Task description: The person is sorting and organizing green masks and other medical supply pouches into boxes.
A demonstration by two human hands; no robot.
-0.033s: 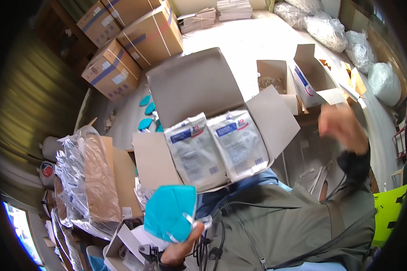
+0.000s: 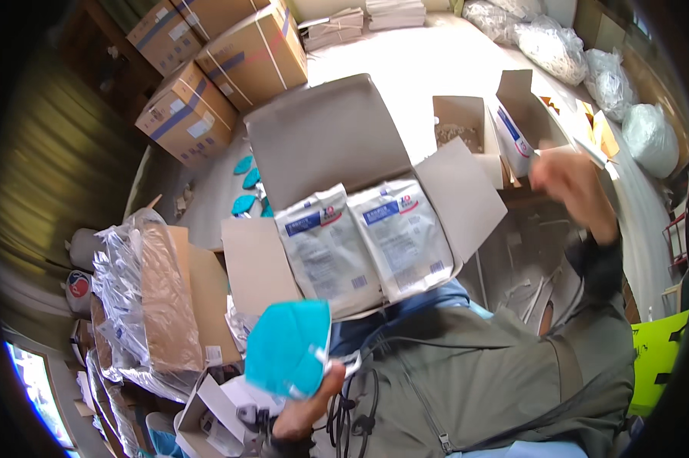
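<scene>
My left hand (image 2: 312, 406) is closed on the edge of a teal folded face mask (image 2: 287, 347) with white ear loops, held left of my lap. My right hand (image 2: 570, 187) is raised at the right, beside a small open carton (image 2: 543, 122); its fingers are smeared by motion. A white pouch with a blue stripe (image 2: 515, 137) stands in that carton. Between my arms, an open cardboard box (image 2: 325, 141) holds silver-white pouches (image 2: 331, 248), with two showing side by side. Neither hand touches this box.
Strapped cartons (image 2: 257, 57) are stacked at the far left. More teal masks (image 2: 243, 204) lie on the surface behind the box. An open carton with plastic-wrapped contents (image 2: 123, 298) stands at left. Stuffed clear bags (image 2: 554, 53) line the far right, near another open carton (image 2: 459, 114).
The view has shifted slightly. My right hand has moved a little up and left toward the small carton. My left hand still holds the mask, slightly higher in view.
</scene>
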